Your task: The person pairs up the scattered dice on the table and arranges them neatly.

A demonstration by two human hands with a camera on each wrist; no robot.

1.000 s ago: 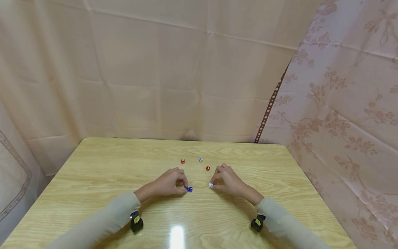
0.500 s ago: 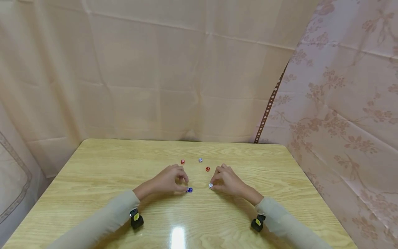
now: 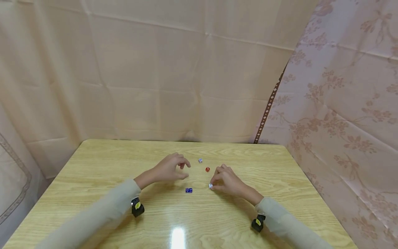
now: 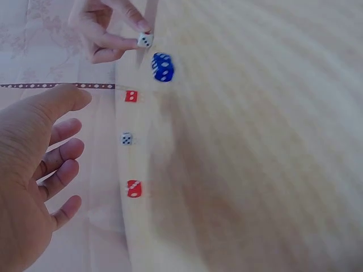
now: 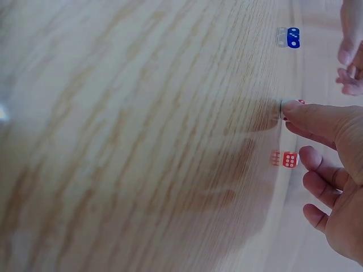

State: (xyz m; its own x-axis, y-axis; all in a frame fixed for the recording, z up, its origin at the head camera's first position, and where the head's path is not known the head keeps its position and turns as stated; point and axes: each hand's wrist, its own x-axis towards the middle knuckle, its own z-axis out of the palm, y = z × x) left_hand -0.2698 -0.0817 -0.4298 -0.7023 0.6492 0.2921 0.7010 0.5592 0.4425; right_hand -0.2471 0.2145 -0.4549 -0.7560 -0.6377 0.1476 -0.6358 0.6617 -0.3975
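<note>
My left hand (image 3: 171, 168) is raised over the table with its thumb and fingers spread, holding nothing. Two blue dice (image 3: 188, 190) sit side by side on the table, just nearer to me than that hand. My right hand (image 3: 228, 180) pinches a white die (image 3: 210, 186) between thumb and finger, low at the table; in the right wrist view the thumb (image 5: 312, 116) mostly hides it. Farther back lie a red die (image 3: 207, 169) and another white die (image 3: 200, 160). A second red die (image 4: 134, 188) shows in the left wrist view, while the left hand covers it in the head view.
The wooden table (image 3: 118, 155) is glossy, with a bright light reflection near its front. A beige curtain (image 3: 149, 86) hangs behind its far edge, and a floral cloth (image 3: 342, 121) hangs along the right side. Black wrist cameras are strapped to both forearms.
My left hand has let go of the blue dice, opened and moved up and away from me, now covering the far-left red die. The right hand has stayed on its white die.
</note>
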